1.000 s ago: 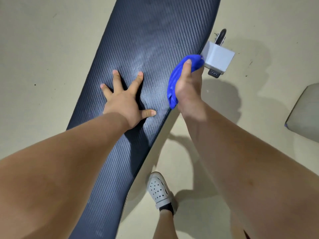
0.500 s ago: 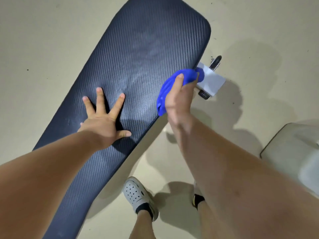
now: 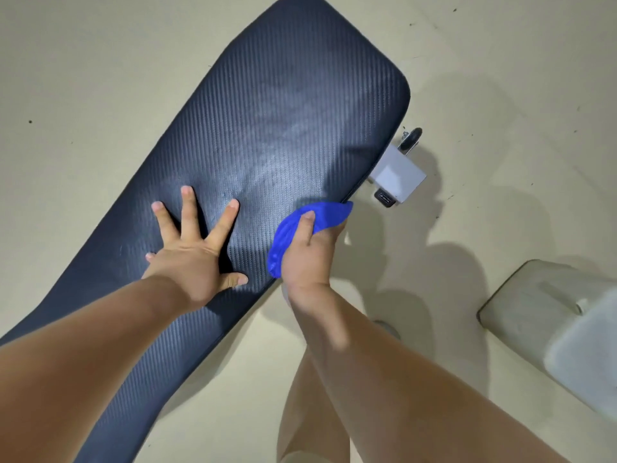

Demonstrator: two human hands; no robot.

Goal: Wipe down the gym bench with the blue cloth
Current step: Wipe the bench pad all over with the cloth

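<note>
— How much of the surface [image 3: 267, 128] is lost to view?
— Its 12 o'clock corner is clipped by the top edge. Toward 7 o'clock it is covered by the left forearm and cut by the bottom edge.
— And the blue cloth [image 3: 330, 213]?
— Much of it is hidden under the right hand [image 3: 307, 259]. Of that hand's fingers [image 3: 307, 225] only one is seen.
— Can the label [image 3: 384, 197] on the white block [image 3: 399, 175] be read?
— No, it is too small.
— What is seen at 4 o'clock?
— A grey object [image 3: 534, 312], blurred and cut by the right edge. It cannot be identified.
</note>
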